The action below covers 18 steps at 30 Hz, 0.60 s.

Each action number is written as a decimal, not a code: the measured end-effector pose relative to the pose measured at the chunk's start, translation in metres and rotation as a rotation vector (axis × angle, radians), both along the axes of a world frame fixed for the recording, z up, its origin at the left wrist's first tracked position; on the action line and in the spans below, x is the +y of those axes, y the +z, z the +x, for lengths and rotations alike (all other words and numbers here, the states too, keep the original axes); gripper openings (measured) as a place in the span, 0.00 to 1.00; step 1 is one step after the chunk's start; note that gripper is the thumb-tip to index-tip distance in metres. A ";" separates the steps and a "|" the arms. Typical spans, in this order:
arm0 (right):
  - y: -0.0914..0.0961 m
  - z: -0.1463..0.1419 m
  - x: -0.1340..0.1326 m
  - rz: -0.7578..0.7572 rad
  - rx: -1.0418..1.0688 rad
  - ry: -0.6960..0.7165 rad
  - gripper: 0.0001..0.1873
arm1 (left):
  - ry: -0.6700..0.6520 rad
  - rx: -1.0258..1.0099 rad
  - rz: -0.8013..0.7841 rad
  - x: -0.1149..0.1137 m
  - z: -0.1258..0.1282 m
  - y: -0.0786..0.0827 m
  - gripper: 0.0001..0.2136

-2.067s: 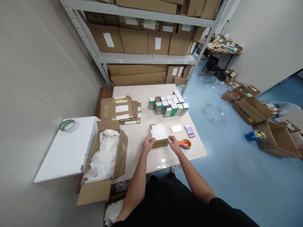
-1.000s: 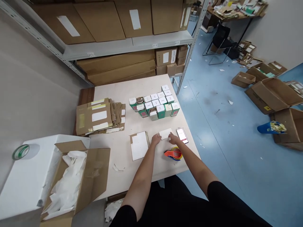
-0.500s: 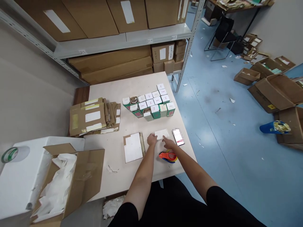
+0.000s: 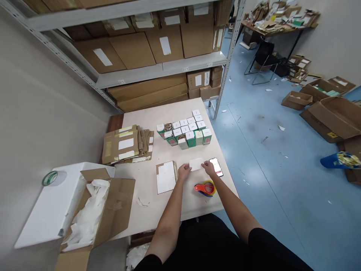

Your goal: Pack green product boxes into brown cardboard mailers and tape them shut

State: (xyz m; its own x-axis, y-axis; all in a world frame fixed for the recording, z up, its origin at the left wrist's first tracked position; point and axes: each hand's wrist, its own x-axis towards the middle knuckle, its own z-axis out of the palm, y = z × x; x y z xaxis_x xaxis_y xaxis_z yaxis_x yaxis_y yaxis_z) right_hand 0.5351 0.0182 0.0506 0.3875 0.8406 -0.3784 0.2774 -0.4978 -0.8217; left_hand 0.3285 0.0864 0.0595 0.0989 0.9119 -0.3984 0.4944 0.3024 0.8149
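Between my hands is a small white sheet of paper point(image 4: 196, 164), just over the table. My left hand point(image 4: 184, 171) pinches its left edge, and my right hand point(image 4: 208, 167) pinches its right edge. Close to my right hand lies a phone point(image 4: 216, 166) with a lit screen. Below the paper rests an orange tape dispenser point(image 4: 205, 188) with yellow and blue parts. Left of my left hand is a flat cardboard piece with a white label point(image 4: 166, 177). Beyond the paper stand several small green boxes with white tops point(image 4: 191, 139), a few of them open.
Flattened cardboard point(image 4: 121, 145) is stacked at the table's left. An open carton point(image 4: 118, 203) with white paper inside stands front left, beside a white box point(image 4: 42, 210) bearing a tape roll point(image 4: 50, 178). Behind the table rises a shelf point(image 4: 158, 73) of cartons. More cartons point(image 4: 332, 116) lie on the blue floor.
My right hand has moved from the paper's lower edge to its right edge and now grips it there. The camera view has tilted up, showing more of the shelf.
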 end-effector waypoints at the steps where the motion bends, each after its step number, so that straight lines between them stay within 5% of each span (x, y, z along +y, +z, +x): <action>1: 0.007 -0.002 -0.001 0.033 0.007 -0.014 0.17 | 0.030 0.028 0.038 0.000 0.001 0.007 0.15; 4: 0.031 -0.016 -0.005 0.139 0.043 -0.015 0.20 | 0.030 -0.049 0.056 -0.004 0.008 0.032 0.18; 9: 0.063 -0.051 -0.020 0.311 0.203 0.191 0.16 | -0.078 -0.231 0.048 -0.019 0.019 0.067 0.18; 13: 0.074 -0.054 -0.029 0.346 0.200 0.212 0.20 | -0.101 -0.084 0.205 -0.018 -0.005 0.094 0.11; 18: 0.095 -0.033 -0.020 0.309 -0.120 0.264 0.29 | -0.347 0.095 0.420 -0.017 -0.048 0.136 0.08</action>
